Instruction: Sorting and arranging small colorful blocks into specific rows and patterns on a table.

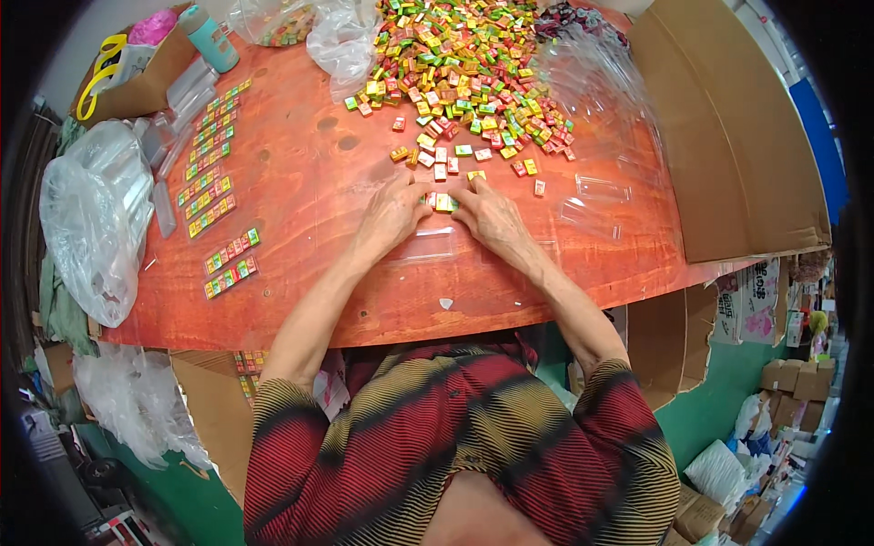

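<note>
row of small boxes (442, 203) near a big loose heap (464, 82), grasped at its ends between fingertips of left hand (398, 211) and right hand (492, 217). done: several neat strips (211, 217), set out to the left. remaining, seemingly the greater part: the heap, plus unfilled clear trays (603, 189).

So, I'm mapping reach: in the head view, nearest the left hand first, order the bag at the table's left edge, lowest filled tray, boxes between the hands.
1. Boxes: just to its right
2. Filled tray: lower left
3. Bag: far left
</note>
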A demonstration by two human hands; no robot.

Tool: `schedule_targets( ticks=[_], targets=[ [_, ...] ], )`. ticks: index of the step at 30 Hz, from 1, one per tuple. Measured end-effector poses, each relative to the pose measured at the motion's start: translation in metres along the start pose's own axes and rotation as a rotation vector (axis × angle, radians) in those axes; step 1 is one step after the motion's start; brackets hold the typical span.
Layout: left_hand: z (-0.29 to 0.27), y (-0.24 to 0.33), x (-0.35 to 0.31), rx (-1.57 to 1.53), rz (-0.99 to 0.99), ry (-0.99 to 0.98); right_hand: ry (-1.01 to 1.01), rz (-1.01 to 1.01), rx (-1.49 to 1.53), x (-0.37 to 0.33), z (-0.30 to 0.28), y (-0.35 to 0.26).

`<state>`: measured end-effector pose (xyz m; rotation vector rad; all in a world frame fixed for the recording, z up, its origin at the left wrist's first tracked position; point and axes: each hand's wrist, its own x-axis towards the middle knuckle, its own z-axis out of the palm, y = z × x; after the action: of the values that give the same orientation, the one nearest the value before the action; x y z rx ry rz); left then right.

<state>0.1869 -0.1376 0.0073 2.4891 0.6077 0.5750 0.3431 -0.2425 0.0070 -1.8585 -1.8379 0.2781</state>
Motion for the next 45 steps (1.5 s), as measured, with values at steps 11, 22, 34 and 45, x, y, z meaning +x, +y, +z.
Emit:
schedule_targets(
  ticks=[11, 22, 34, 45],
  targets=[
    [-0.010, 0.019, -0.091, 0.162, -0.179, 0.084, -0.031, -0.109, -0.022, -0.044, 0.021, -0.049],
    [-0.004, 0.037, -0.107, 0.474, -0.290, -0.132, -0.189, -0.116, -0.096, -0.059, 0.028, -0.065],
    [0.005, 0.024, -0.096, 0.386, -0.108, -0.115, 0.038, 0.249, -0.234, -0.096, 0.006, -0.001],
    [-0.044, -0.004, -0.085, 0.429, -0.203, 0.088, 0.097, 0.145, 0.019, -0.012, 0.005, -0.045]
  ],
)
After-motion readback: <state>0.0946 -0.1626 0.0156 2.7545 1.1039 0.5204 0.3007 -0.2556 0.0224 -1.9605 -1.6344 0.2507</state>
